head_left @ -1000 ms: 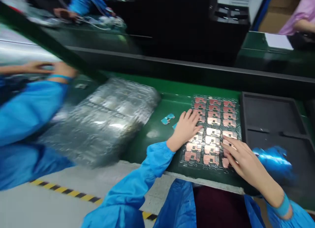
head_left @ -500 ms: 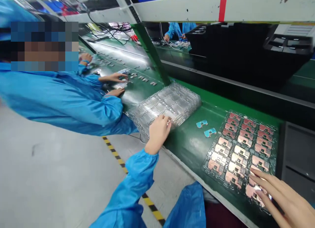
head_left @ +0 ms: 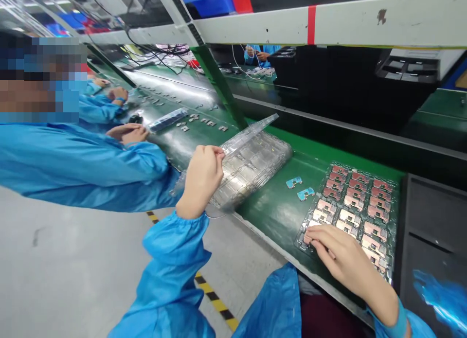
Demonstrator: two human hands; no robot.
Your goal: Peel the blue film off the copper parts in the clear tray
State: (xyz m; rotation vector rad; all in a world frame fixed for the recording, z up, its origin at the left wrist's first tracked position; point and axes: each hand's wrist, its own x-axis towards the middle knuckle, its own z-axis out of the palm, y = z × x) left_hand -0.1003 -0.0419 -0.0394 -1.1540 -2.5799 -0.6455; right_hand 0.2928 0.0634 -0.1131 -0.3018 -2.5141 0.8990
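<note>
My left hand (head_left: 203,178) pinches the edge of a clear plastic blister tray (head_left: 251,134), which is tilted up off a stack of similar clear trays (head_left: 251,169). To the right, my right hand (head_left: 345,257) reaches over a tray of copper-coloured plates (head_left: 346,226) set in rows. Its fingers are closed together at the tray's near left corner, touching a plate or the tray edge there; whether anything is between them is hidden. Two small blue-faced plates (head_left: 305,194) lie on the green bench between the stack and the filled tray.
A co-worker in a blue sleeve (head_left: 91,158) sits close on the left, hands on the bench. Small metal parts (head_left: 207,122) lie in rows beyond the stack. A green post (head_left: 221,85) rises behind the stack. A black tray (head_left: 434,221) stands at the right.
My left hand has moved left and raised the top clear tray off the stack. My right hand has shifted left across the filled tray, its fingers now drawn together.
</note>
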